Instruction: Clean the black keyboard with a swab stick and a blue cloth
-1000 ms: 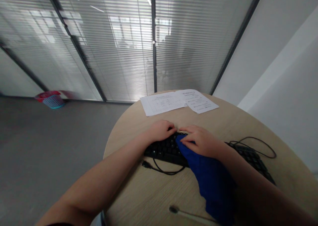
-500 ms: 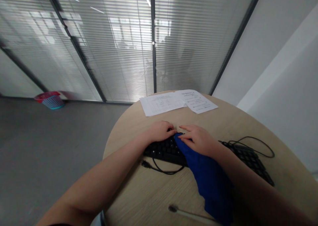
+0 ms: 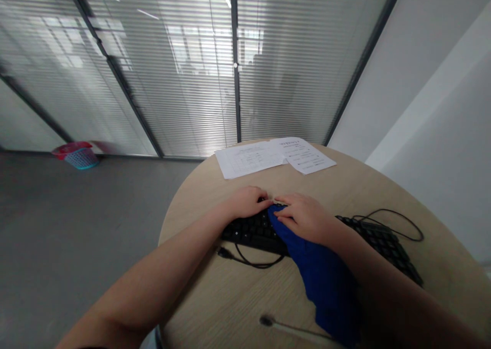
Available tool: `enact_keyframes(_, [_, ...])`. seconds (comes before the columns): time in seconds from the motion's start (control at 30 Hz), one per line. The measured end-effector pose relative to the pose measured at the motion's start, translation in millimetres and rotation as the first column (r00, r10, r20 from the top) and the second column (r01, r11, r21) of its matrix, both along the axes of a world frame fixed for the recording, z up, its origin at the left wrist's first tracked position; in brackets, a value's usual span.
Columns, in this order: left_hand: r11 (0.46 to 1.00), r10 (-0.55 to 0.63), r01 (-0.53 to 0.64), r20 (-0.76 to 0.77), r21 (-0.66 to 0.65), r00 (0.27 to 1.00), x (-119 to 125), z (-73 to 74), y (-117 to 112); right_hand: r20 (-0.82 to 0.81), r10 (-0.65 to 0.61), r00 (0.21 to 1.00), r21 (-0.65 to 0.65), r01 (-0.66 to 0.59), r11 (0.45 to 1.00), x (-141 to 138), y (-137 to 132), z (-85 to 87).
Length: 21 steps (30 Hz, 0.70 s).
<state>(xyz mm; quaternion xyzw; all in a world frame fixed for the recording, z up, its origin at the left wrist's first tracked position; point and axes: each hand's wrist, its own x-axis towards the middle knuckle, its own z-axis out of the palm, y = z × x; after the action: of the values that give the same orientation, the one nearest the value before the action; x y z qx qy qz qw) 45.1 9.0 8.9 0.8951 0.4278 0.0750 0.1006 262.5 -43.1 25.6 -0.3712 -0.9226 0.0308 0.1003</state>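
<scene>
A black keyboard (image 3: 253, 234) lies on the table in front of me. My left hand (image 3: 249, 203) grips its far edge near the left end, fingers bent and partly hidden. On the keys beside it, my right hand (image 3: 307, 217) holds a blue cloth (image 3: 322, 275), with one corner pressed under the fingers. The rest of the cloth trails over the keyboard and towards me. Black keys (image 3: 391, 246) show again beyond my right forearm, seemingly part of the same keyboard; the stretch between is hidden by cloth and arm.
A black cable with a plug (image 3: 225, 253) curls along the near side. Another cable loop (image 3: 414, 226) lies to the right. Nearest me is a slim brush with a dark head (image 3: 266, 320). Printed papers (image 3: 251, 158) rest at the round table's (image 3: 199, 185) far edge; a basket (image 3: 82, 157) stands on the floor.
The fingers of my right hand have shifted slightly left with the cloth corner and lie lower, closer together. My left hand and the keyboard look nearly unmoved.
</scene>
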Motion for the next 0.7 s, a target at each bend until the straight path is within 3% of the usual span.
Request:
enact_keyframes(0.37, [1.000,-0.005,0.005,0.016,-0.009,1.000,-1,-2.1,3,0.119,-0.046,0.992,-0.061,0.054,0.997,27,-10,29.4])
enact_keyframes(0.57, [1.000,0.002,-0.002,0.028,-0.015,1.000,-1,-1.4,3,0.049,0.019,0.999,-0.057,-0.016,0.998,19,-8,19.2])
enact_keyframes(0.7, [1.000,0.012,-0.011,0.023,-0.012,1.000,-1,-2.0,3,0.058,-0.019,0.998,-0.045,0.021,0.999,17,-6,9.7])
